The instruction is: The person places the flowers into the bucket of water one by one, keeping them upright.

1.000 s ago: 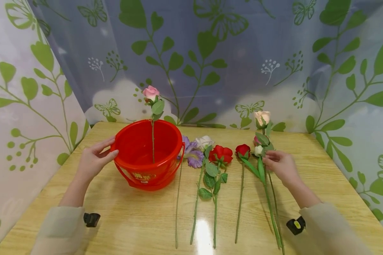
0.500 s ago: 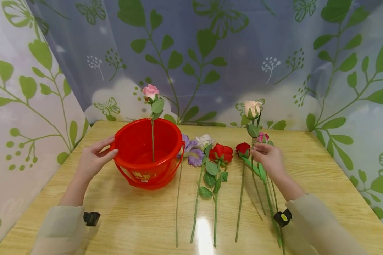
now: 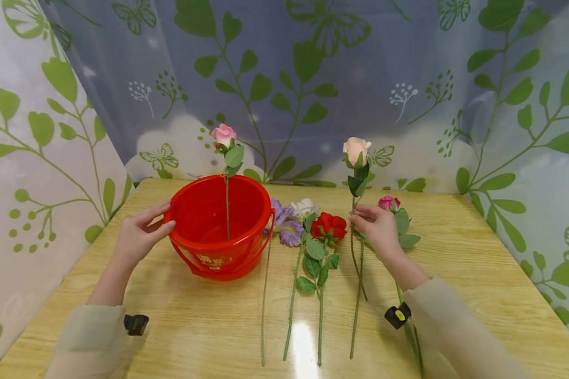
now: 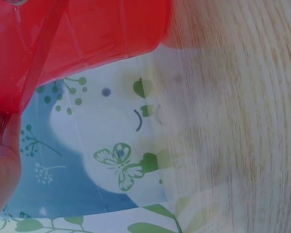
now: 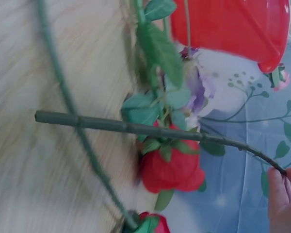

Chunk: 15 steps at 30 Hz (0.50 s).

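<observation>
A red bucket (image 3: 220,263) stands on the table at the left, a pink rose (image 3: 224,135) upright in it. My left hand (image 3: 139,234) holds the bucket's left rim; in the left wrist view, its fingers (image 4: 9,133) meet the rim. With my right hand (image 3: 376,231) I pinch the stem of a peach rose (image 3: 357,152), raised over the table with its bloom up. The right wrist view shows its bare stem (image 5: 160,132) running from my right fingers (image 5: 279,191). Under my right hand lies another stem (image 3: 357,305); its bloom is hidden in the head view.
Between the bucket and my right hand lie a purple flower (image 3: 286,231), a white flower (image 3: 303,207) and a red flower (image 3: 329,227). A dark pink rose (image 3: 389,203) lies at the right. A patterned curtain (image 3: 284,105) hangs behind the table.
My right hand has picked up the peach rose from the right-hand flowers and carried it left, its bloom now higher. My left hand has stayed on the bucket.
</observation>
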Each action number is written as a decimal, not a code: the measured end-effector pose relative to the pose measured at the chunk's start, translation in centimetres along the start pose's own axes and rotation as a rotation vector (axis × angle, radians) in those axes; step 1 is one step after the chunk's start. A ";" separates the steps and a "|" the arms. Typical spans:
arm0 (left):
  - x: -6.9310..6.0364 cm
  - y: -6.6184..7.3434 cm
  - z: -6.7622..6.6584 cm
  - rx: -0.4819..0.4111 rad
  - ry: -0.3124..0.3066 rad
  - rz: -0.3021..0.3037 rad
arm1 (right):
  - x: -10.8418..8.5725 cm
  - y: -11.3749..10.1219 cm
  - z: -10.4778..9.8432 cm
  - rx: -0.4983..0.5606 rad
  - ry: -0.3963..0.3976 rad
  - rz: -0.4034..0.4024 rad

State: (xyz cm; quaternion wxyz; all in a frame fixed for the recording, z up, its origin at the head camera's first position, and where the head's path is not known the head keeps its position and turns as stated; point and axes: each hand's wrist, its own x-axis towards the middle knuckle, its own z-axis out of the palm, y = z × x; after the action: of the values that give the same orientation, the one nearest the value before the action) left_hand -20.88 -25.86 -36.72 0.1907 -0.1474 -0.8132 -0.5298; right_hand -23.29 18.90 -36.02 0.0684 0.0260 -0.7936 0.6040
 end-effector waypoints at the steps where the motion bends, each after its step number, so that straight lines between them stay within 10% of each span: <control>1: 0.0 0.0 0.0 -0.003 0.000 -0.001 | 0.1 -0.1 0.2 0.015 0.001 -0.003; 15: 0.1 -0.6 0.0 0.009 0.006 -0.004 | 0.6 -2.7 2.2 0.141 -0.015 0.061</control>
State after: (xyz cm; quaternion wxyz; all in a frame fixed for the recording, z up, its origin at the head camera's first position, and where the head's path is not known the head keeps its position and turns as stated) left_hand -21.21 -26.05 -37.16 0.1925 -0.1432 -0.8154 -0.5268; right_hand -23.68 16.06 -33.97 0.0420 0.0112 -0.7500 0.6600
